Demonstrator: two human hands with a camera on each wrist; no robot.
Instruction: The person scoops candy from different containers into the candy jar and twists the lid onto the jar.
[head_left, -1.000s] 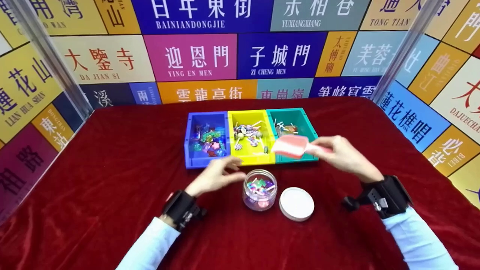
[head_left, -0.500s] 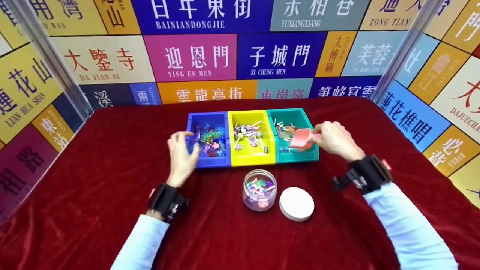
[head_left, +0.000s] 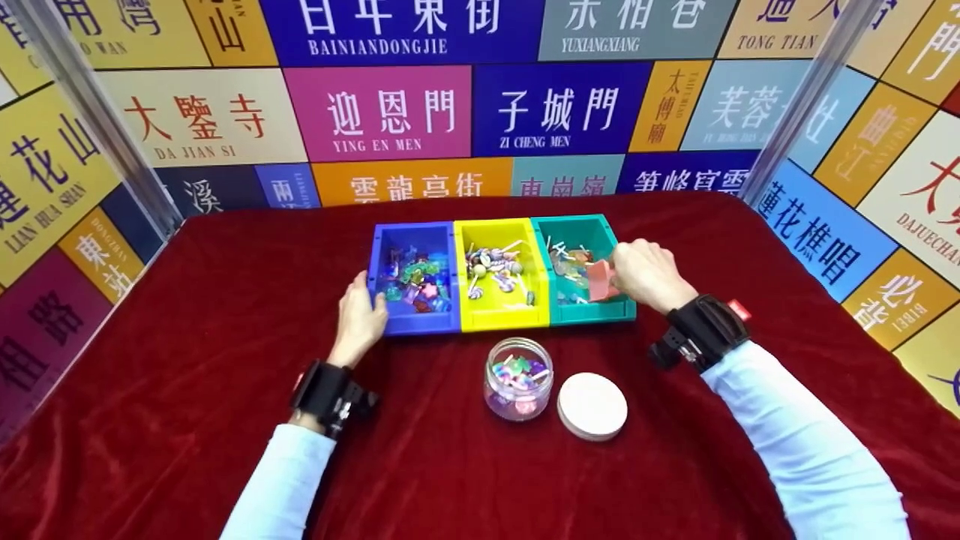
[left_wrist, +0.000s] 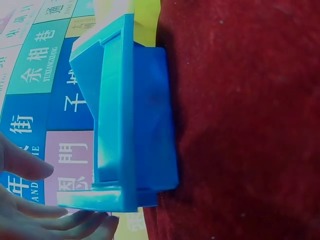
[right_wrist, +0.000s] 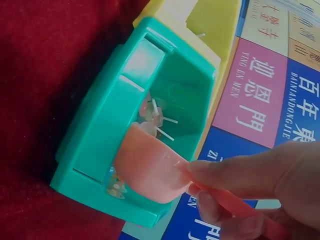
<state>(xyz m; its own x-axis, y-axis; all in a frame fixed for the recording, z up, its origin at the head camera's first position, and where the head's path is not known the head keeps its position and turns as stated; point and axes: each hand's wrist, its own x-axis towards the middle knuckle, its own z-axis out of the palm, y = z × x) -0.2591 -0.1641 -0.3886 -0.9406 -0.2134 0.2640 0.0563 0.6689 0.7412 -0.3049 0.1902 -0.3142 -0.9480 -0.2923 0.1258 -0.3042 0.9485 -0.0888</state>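
Observation:
In the head view my right hand (head_left: pixel 651 274) grips the handle of a pink scoop (right_wrist: pixel 152 165). The scoop's blade dips into the green bin (head_left: pixel 592 312), among small clear and orange trinkets and white sticks. My left hand (head_left: pixel 358 319) lies at the left side of the blue bin (head_left: pixel 420 322). In the left wrist view its fingers (left_wrist: pixel 82 225) extend along the bin's outer wall, while the thumb (left_wrist: pixel 30 165) stands apart from it. Colourful plastic candy-like pieces (head_left: pixel 420 281) fill the floor of the blue bin.
Between the blue and green bins, a yellow bin (head_left: pixel 495 319) holds small lollipops (head_left: pixel 495 261). An uncapped clear jar (head_left: pixel 517 405) with colourful pieces stands in front, its white lid (head_left: pixel 592 405) lying beside it. Red velvet cloth (head_left: pixel 225 337) covers the table before a printed wall.
My left hand has moved from near the jar to the blue bin's left side. My right hand has brought the scoop down into the green bin.

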